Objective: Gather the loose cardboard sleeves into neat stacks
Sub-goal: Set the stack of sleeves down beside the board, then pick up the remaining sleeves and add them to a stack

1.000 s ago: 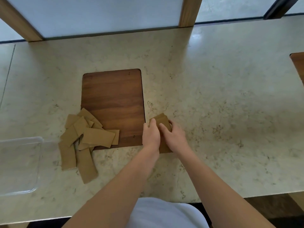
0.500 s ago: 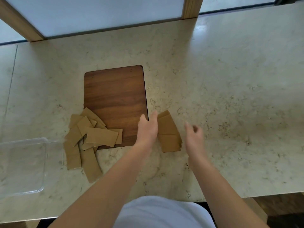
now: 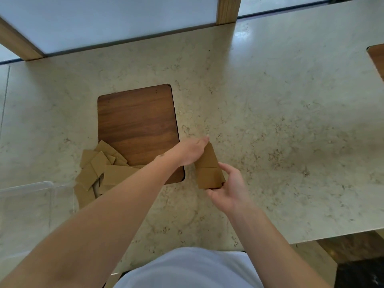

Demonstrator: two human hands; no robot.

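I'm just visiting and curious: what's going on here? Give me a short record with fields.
Setting: pale stone counter with a wooden board inset
Stack in hand: cardboard sleeves, beside the board's right edge
Left hand: flat against the stack's left side
Right hand: cupping the stack's near end
Loose pile: jumbled sleeves at the board's near-left corner, overlapping at odd angles
Other item: clear plastic container at far left
Progress: one stack being squared; pile not yet gathered
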